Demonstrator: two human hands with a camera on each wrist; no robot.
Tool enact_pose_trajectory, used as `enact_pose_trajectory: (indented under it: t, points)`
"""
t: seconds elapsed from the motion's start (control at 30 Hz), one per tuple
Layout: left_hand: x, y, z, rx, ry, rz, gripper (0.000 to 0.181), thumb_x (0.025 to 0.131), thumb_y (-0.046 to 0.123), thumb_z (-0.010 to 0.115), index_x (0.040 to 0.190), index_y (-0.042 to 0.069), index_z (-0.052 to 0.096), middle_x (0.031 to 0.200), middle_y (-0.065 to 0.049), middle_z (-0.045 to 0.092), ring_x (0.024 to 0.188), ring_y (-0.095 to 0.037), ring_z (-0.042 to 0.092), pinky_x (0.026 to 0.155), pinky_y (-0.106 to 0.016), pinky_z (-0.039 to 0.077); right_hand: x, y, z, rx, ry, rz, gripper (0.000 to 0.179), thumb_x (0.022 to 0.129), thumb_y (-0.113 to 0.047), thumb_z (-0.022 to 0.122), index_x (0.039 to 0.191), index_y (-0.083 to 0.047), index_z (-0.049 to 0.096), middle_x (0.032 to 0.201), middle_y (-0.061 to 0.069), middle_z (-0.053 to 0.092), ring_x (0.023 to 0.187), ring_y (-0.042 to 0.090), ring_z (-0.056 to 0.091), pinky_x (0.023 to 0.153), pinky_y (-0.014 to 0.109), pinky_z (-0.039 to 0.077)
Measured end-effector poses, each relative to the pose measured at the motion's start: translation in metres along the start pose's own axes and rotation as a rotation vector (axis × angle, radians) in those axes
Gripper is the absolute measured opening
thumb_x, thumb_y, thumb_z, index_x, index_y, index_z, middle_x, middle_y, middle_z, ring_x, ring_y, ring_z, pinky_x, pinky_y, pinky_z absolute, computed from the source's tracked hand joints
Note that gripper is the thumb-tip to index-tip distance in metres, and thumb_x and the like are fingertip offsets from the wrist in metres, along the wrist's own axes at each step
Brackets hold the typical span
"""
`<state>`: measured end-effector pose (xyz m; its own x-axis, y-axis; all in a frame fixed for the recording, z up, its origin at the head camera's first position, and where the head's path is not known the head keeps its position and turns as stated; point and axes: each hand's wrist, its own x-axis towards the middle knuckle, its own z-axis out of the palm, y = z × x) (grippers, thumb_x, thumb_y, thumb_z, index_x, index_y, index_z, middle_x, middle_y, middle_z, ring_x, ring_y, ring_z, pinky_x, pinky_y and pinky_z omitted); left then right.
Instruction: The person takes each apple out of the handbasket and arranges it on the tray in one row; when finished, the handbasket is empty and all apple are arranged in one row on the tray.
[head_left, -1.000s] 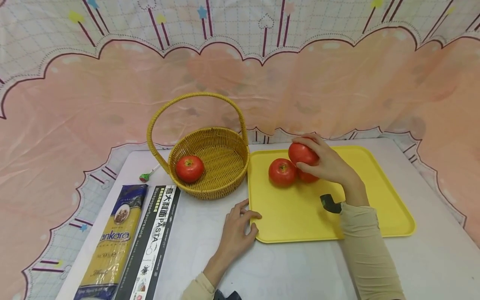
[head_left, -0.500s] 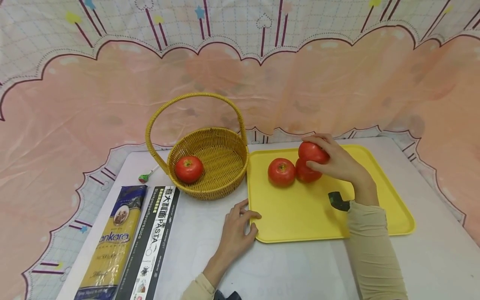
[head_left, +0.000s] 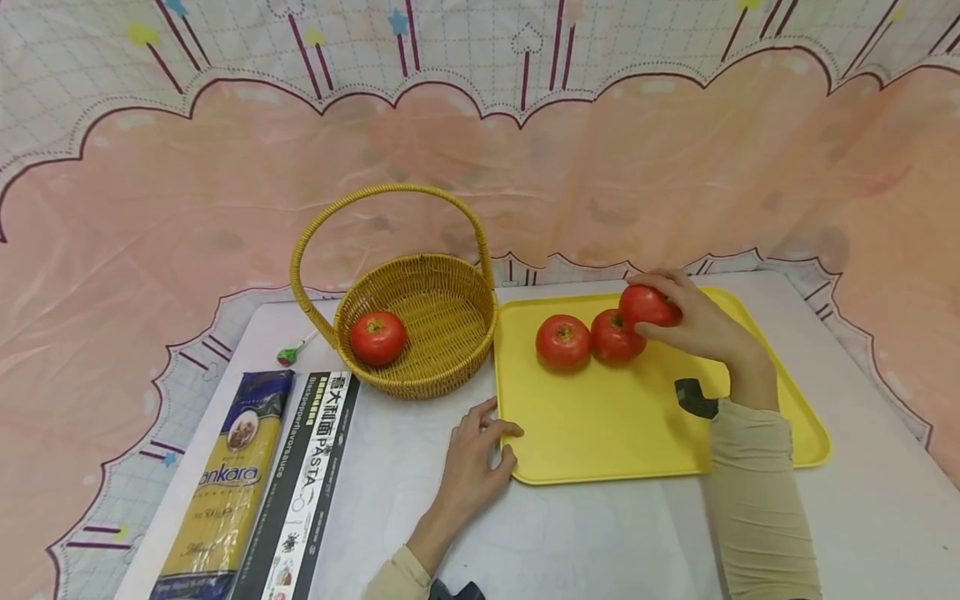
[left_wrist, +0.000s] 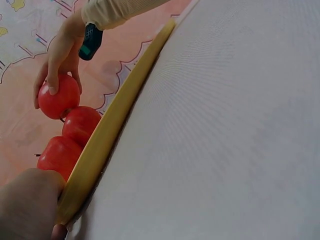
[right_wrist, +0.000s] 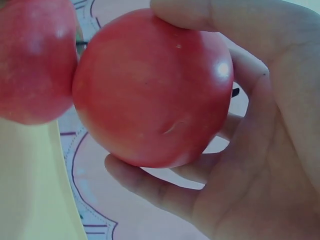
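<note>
My right hand (head_left: 693, 325) grips a red apple (head_left: 648, 306) over the yellow tray (head_left: 600, 442). Fingers and thumb wrap its sides; in the right wrist view the held apple (right_wrist: 152, 90) overlaps the edge of another apple (right_wrist: 35, 62). Two more red apples sit side by side on the tray, a left apple (head_left: 564, 342) and a right apple (head_left: 618, 337), the latter just left of the held one. At the tray's left edge my left hand (head_left: 476, 454) rests with loosely bent fingers touching the rim. The left wrist view shows that hand (left_wrist: 30, 202) beside the tray's end.
A tall-handled wicker basket (head_left: 450, 333) with one apple (head_left: 378, 338) in it stands left of the tray. Further left lie a green lollipop (head_left: 288, 356), a yellow-and-blue pasta packet (head_left: 225, 483) and a black-and-white pasta box (head_left: 300, 483). A patterned cloth (head_left: 450, 175) hangs behind.
My right hand has moved right with the apple, away from the left tray apple and past the right one, which shows more fully now. The left hand has stayed still.
</note>
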<state>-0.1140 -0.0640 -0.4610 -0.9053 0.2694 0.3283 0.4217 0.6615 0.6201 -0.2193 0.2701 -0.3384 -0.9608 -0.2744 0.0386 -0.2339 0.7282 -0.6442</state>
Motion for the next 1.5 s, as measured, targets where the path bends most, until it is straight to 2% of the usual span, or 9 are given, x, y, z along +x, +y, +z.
enact_pose_trajectory:
  t: [0.37, 0.57, 0.83, 1.13, 1.5]
  points:
    - [0.000, 0.003, -0.002, 0.012, 0.005, 0.002, 0.025, 0.075, 0.007, 0.063, 0.093, 0.023, 0.069, 0.133, -0.009, 0.052, 0.094, -0.013, 0.051, 0.080, -0.032, 0.035, -0.005, 0.009, -0.008, 0.017, -0.073, 0.097, 0.062, 0.084, -0.030, 0.068, 0.139, -0.028, 0.040, 0.147, 0.012, 0.024, 0.124, 0.041, 0.037, 0.095, 0.063, 0.038]
    - [0.000, 0.003, -0.002, 0.005, 0.001, -0.012, 0.025, 0.075, 0.006, 0.063, 0.093, 0.023, 0.069, 0.134, -0.009, 0.052, 0.094, -0.013, 0.051, 0.081, -0.033, 0.035, -0.006, 0.012, -0.011, 0.020, -0.078, 0.106, 0.062, 0.084, -0.028, 0.068, 0.139, -0.025, 0.039, 0.144, 0.015, 0.025, 0.122, 0.042, 0.038, 0.095, 0.063, 0.038]
    - [0.001, 0.006, 0.000, -0.010, -0.004, 0.004, 0.024, 0.076, 0.006, 0.063, 0.093, 0.022, 0.069, 0.133, -0.010, 0.052, 0.096, -0.015, 0.052, 0.081, -0.033, 0.035, -0.010, 0.021, -0.016, -0.007, -0.097, 0.148, 0.066, 0.085, -0.031, 0.067, 0.142, -0.023, 0.035, 0.144, 0.020, 0.023, 0.121, 0.044, 0.036, 0.094, 0.065, 0.038]
    - [0.001, 0.006, -0.002, 0.011, -0.006, 0.000, 0.025, 0.076, 0.006, 0.062, 0.093, 0.023, 0.069, 0.133, -0.009, 0.052, 0.096, -0.014, 0.052, 0.080, -0.033, 0.036, -0.008, 0.031, -0.014, -0.016, -0.109, 0.133, 0.066, 0.085, -0.028, 0.067, 0.142, -0.018, 0.036, 0.141, 0.023, 0.025, 0.119, 0.046, 0.039, 0.094, 0.065, 0.036]
    - [0.001, 0.002, -0.002, 0.015, 0.004, 0.010, 0.025, 0.075, 0.005, 0.062, 0.092, 0.023, 0.069, 0.132, -0.010, 0.053, 0.097, -0.016, 0.053, 0.080, -0.034, 0.036, -0.007, 0.050, -0.004, -0.048, -0.167, 0.116, 0.065, 0.085, -0.035, 0.067, 0.140, -0.014, 0.039, 0.137, 0.026, 0.030, 0.117, 0.045, 0.040, 0.095, 0.065, 0.035]
